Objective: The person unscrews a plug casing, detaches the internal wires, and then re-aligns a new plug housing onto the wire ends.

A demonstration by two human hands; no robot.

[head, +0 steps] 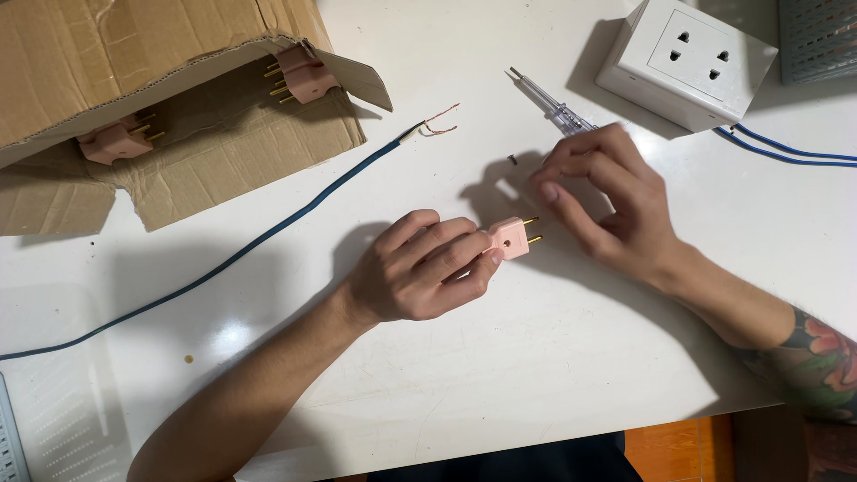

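A pink plug [510,238] is gripped by the left hand [420,268]; the right hand [607,201], half-curled, is just beside it, its hold unclear.

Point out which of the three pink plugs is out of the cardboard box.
The pink two-pin plug held in the left hand over the white table; the other two sit in the brown cardboard box.

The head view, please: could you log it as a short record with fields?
left hand: grips pink plug, prongs pointing right
right hand: on clear-handled screwdriver
small screw: loose on white table
blue cable: bare copper end, unattached
white socket box: top right, blue wires attached
cardboard box: more pink plugs
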